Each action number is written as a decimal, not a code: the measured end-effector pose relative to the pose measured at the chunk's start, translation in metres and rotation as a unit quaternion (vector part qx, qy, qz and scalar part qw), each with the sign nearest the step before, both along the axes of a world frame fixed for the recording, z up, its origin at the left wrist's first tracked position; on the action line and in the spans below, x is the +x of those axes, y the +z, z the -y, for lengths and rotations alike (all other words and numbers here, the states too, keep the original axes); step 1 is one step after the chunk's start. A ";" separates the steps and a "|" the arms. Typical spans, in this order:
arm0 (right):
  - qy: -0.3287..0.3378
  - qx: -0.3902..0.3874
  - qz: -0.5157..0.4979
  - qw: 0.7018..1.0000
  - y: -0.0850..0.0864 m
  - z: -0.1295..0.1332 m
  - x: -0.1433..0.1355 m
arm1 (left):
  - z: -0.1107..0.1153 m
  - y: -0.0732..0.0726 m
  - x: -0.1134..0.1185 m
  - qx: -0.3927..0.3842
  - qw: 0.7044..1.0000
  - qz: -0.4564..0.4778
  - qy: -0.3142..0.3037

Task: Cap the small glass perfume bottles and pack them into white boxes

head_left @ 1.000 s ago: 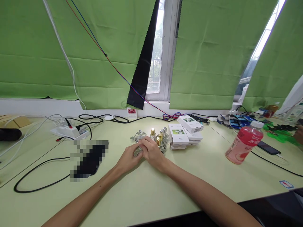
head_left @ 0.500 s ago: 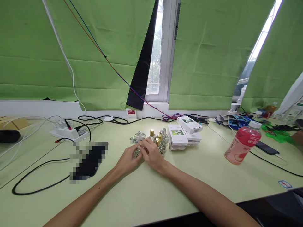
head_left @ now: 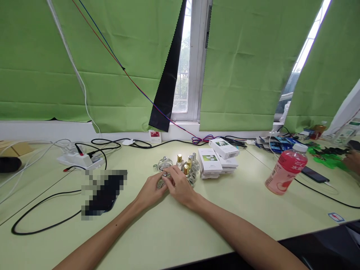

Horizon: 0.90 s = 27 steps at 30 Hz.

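Note:
My left hand (head_left: 149, 192) is closed round a small clear glass perfume bottle (head_left: 160, 183) on the table. My right hand (head_left: 180, 187) is bent over the same bottle, thumb and fingers at its silver top (head_left: 165, 174); the fingers partly hide the glass. Just behind stands a round clear glass bottle (head_left: 164, 162), with a small silvery cap (head_left: 155, 167) to its left. Several little bottles with gold or silver caps (head_left: 189, 164) cluster behind and right of my right hand. White boxes with a green picture (head_left: 210, 162) are piled beside them.
A pink drink bottle (head_left: 287, 170) stands on the right, near a phone (head_left: 315, 174). Leftward lie a pixelated dark object (head_left: 105, 195), black cable loops and a white power strip (head_left: 80, 159). Another person's hand (head_left: 353, 160) shows at the far right beside green plastic pieces (head_left: 327, 162).
My right fingers have shifted slightly, and the silver top of the held bottle now shows between them. The view has moved a little. The other person's hand shows more at the right.

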State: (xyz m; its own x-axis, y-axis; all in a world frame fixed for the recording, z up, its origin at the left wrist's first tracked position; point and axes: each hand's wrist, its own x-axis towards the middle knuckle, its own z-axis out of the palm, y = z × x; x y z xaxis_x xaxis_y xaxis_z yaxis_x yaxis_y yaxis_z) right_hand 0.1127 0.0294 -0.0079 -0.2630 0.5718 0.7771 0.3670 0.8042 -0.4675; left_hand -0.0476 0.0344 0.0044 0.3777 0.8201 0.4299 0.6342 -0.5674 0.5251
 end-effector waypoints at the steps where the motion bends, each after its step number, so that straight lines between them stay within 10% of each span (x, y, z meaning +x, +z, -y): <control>1: 0.000 -0.004 0.001 1.000 0.000 0.001 0.000 | 0.000 0.000 0.000 0.001 1.000 -0.001 0.002; 18: -0.058 -0.037 0.003 0.998 0.005 0.016 0.007 | 0.000 0.004 -0.001 -0.006 0.998 -0.048 0.049; 27: -0.128 -0.177 0.178 0.960 0.015 0.027 0.011 | 0.001 0.009 -0.003 -0.022 0.992 -0.060 0.113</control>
